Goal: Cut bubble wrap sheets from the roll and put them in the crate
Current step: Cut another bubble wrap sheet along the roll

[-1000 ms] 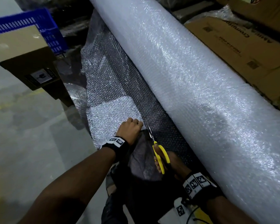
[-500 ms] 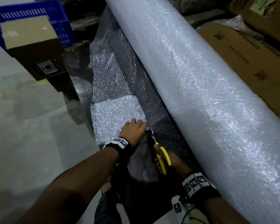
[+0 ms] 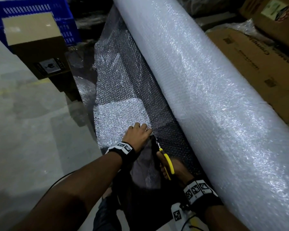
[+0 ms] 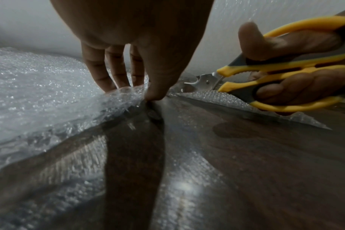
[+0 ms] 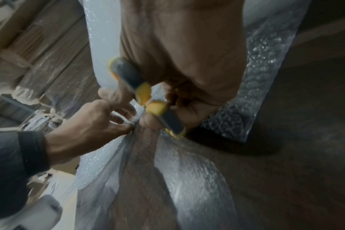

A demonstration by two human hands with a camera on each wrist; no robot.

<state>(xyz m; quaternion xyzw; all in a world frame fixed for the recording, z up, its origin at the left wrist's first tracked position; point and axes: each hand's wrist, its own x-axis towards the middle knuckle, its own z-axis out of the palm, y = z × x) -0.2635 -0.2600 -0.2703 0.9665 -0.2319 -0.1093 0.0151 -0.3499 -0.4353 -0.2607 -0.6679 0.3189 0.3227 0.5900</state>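
Observation:
A big white bubble wrap roll point(image 3: 198, 84) lies diagonally across the head view. An unrolled sheet point(image 3: 123, 90) spreads from it to the left. My left hand point(image 3: 138, 135) pinches the cut edge of the sheet point(image 4: 126, 95) between thumb and fingers. My right hand point(image 3: 173, 167) grips yellow-handled scissors point(image 3: 165, 159), their blades point(image 4: 205, 80) at the cut just right of my left hand. In the right wrist view the scissors point(image 5: 158, 109) sit between both hands. A blue crate point(image 3: 33, 15) stands at the far left.
A brown cardboard box point(image 3: 37, 45) sits in front of the blue crate. More cardboard boxes point(image 3: 257, 60) are stacked to the right behind the roll. Grey floor point(image 3: 23, 130) spreads to the left. Dark surface point(image 4: 246, 155) lies under the cut sheet.
Both hands and the scissors have advanced a little further along the sheet, away from me, lengthening the cut. The view has shifted slightly.

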